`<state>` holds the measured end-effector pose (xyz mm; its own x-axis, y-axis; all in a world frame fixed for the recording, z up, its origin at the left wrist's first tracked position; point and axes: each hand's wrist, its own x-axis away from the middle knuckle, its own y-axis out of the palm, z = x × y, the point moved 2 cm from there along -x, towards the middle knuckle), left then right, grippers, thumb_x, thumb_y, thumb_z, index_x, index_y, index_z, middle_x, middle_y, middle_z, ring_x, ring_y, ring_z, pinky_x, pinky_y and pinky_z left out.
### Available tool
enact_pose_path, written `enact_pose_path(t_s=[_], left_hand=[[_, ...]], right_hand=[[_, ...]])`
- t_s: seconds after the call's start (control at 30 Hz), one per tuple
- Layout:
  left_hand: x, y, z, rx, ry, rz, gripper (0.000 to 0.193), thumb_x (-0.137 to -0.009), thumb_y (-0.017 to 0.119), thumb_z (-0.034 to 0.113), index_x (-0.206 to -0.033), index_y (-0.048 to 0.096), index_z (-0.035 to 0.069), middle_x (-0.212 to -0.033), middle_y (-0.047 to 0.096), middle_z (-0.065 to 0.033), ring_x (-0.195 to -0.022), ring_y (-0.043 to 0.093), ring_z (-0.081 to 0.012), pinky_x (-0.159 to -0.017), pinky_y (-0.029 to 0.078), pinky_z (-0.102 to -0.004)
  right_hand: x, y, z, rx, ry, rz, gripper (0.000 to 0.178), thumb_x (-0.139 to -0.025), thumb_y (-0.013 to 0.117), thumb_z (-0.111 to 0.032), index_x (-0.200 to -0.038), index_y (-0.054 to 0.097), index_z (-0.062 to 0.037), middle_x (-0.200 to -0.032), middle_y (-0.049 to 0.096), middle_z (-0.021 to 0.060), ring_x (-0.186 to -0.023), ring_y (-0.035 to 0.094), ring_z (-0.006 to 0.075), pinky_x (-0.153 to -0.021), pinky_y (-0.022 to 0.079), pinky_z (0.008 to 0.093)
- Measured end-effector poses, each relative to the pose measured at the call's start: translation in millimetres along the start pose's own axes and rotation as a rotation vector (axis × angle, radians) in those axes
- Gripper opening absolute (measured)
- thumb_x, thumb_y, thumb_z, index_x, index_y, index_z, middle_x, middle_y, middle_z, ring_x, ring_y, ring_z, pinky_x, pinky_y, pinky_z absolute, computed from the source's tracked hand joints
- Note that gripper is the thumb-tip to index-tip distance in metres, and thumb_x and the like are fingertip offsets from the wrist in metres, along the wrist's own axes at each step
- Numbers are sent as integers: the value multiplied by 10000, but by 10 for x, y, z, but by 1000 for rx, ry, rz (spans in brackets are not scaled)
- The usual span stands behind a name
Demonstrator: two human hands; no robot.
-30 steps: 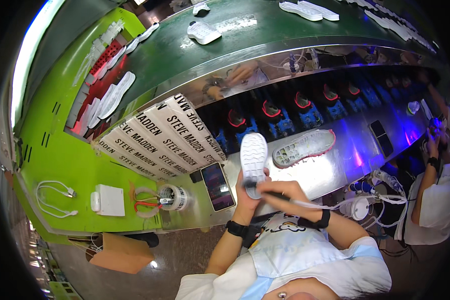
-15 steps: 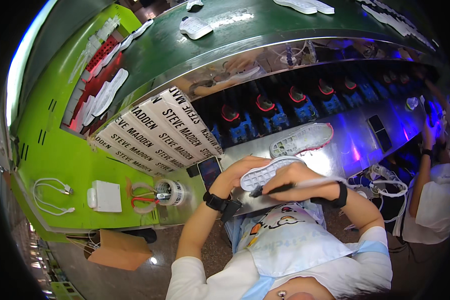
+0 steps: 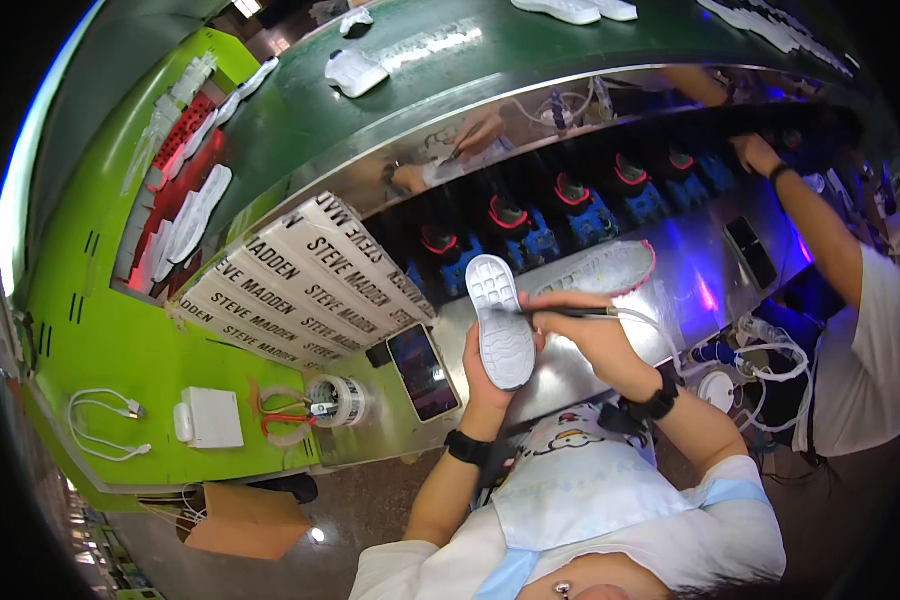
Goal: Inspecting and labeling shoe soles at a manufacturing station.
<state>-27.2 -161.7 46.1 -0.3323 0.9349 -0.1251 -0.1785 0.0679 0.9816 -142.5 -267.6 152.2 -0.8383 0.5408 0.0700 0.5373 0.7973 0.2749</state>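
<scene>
My left hand point(image 3: 483, 372) is closed round a white shoe sole point(image 3: 508, 345), raised above the metal bench with its recessed, grid-patterned face toward me and its narrow end pointing away. In my right hand point(image 3: 595, 338), beside the sole's right edge, is a slim black hose-fed brush point(image 3: 592, 311). A pale hose point(image 3: 650, 322) trails from the brush to the right. The brush's tip is too blurred to make out near the sole's edge. Just behind my right hand lies another white sole point(image 3: 590, 272) with a red rim, flat on the bench.
Dark shoes with red-lit collars point(image 3: 573, 192) stand in a row behind the bench. A phone point(image 3: 422, 372), a tape roll point(image 3: 342, 402) and a patterned box point(image 3: 305, 285) are on the left. At right, a co-worker's arm point(image 3: 820, 220) reaches in. Soles point(image 3: 355, 72) lie on the green belt.
The held sole has been turned more upright and lifted away from me. My left hand now grips its lower side; my right hand with the brush has moved to its right edge. The co-worker's arm reached forward.
</scene>
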Motion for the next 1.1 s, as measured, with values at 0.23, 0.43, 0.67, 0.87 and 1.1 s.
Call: enact_pose_path(t_s=[0.23, 0.43, 0.67, 0.87, 1.1], left_hand=[[-41, 110, 15, 40, 125, 180, 596, -897, 471, 401, -1364, 392, 39, -1278, 507, -143, -1084, 511, -296, -929, 450, -406], [-115, 262, 125, 43, -2, 171, 656, -916, 421, 432, -1313, 390, -90, -1128, 550, -209, -1007, 560, -304, -919, 458, -412], [-203, 334, 281, -185, -268, 120, 590, -886, 462, 330, -1309, 405, -77, -1190, 552, -224, -1012, 582, -334, -903, 478, -429], [-325, 629, 320, -394, -514, 366, 314, -878, 556, 190, -1067, 604, -57, -976, 676, -164, -829, 675, -251, -744, 553, -329], [-435, 852, 343, -610, -748, 399, 223, -841, 636, 175, -984, 673, 7, -931, 690, -84, -812, 666, -159, -733, 530, -259]], right_hand=[[145, 177, 133, 261, -191, -112, 211, -776, 679, -54, -985, 703, -54, -899, 700, 91, -860, 658, 145, -803, 494, 266], [240, 185, 2, 105, 154, -189, 184, -875, 609, -173, -877, 706, -17, -630, 621, 36, -595, 594, 84, -590, 475, 232], [113, 27, -248, 324, 87, -386, 162, -869, 579, -139, -853, 696, -27, -687, 662, 55, -609, 619, 93, -633, 492, 248], [156, 49, -440, 505, -288, -594, 126, -839, 596, -97, -863, 670, 2, -851, 672, 100, -731, 638, 202, -674, 498, 293], [227, -42, -422, 733, -314, -718, 126, -847, 596, -76, -924, 669, -8, -916, 666, 100, -827, 644, 239, -739, 505, 313]])
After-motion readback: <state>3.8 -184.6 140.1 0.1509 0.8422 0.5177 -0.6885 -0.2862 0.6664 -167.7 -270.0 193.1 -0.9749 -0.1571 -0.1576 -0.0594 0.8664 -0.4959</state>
